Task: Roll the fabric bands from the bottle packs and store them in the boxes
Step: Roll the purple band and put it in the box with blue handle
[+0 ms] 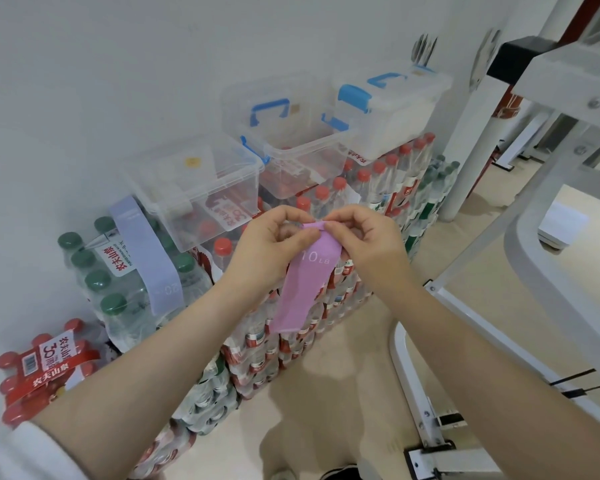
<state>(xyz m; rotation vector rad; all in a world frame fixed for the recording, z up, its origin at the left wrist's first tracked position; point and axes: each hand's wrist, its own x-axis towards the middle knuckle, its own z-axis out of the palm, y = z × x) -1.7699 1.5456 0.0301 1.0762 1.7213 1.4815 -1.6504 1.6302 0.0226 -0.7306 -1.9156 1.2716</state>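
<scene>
A pink fabric band [303, 289] marked "10 LB" hangs in the air over the stacked bottle packs [326, 306]. My left hand [271, 251] and my right hand [364, 244] both pinch its top end, which is folded over between the fingertips. The rest of the band dangles straight down. A pale lilac band [146, 254] lies draped over a green-capped bottle pack [118, 271] at the left. Three clear plastic boxes sit on top of the packs: a left one [194, 188] without a lid, a middle one [291, 140] with its lid raised, and a right one [392, 109] with its lid closed.
A red-capped bottle pack [42, 368] stands on the floor at the lower left. A white metal frame [548, 209] rises close on the right. The white wall [118, 81] is behind the stack. Beige floor [343, 393] lies below my arms.
</scene>
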